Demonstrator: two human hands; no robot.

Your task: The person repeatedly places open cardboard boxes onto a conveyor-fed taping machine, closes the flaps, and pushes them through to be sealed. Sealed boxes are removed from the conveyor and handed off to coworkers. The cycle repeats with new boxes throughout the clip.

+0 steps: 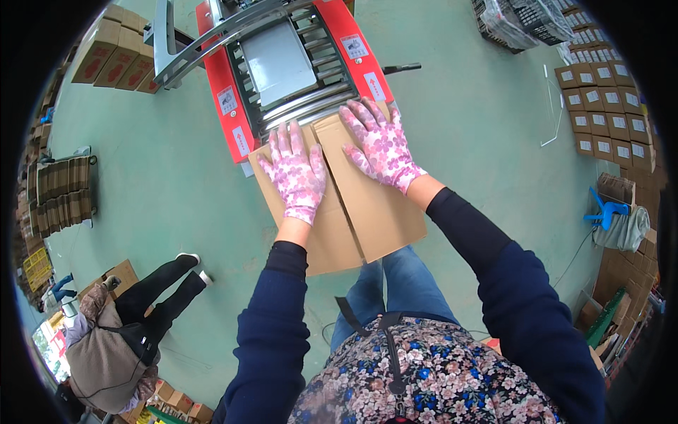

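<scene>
A brown cardboard box (381, 217) lies before me, its two top flaps folded down with a narrow dark gap between them. My left hand (297, 172), in a pink floral glove, rests flat on the left flap, fingers pointing away from me. On the right flap lies my right hand (381, 143) in a matching glove, its fingers apart near the far edge. The box's far end meets the rollers of a carton sealing machine (323, 69) with red side panels and a metal plate between them. Neither hand is closed around anything; the box's underside is hidden.
A metal arm (201, 47) crosses the machine's left side, and a dark handle (402, 68) sticks out at its right. Stacked cartons (604, 114) stand far right, more cartons (119, 53) at upper left. Flattened cardboard (63, 191) and a person (114, 350) are at left.
</scene>
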